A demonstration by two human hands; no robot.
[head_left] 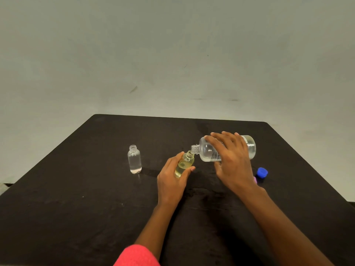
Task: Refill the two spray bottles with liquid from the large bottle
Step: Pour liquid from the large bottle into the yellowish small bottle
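now right hand (232, 160) curls round the tipped big bottle (207, 150), left hand (171, 179) grips the small bottle (185, 164) mid-body; probably light, slick.

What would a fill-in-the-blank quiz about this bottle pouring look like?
1. The left hand grips a small bottle holding liquid tinted ____.
2. The right hand tilts the large bottle, its mouth pointing to the person's ____.
3. The loose cap on the table is coloured ____.
4. The clear bottle, untouched, stands ____.
Missing words: yellow; left; blue; upright.
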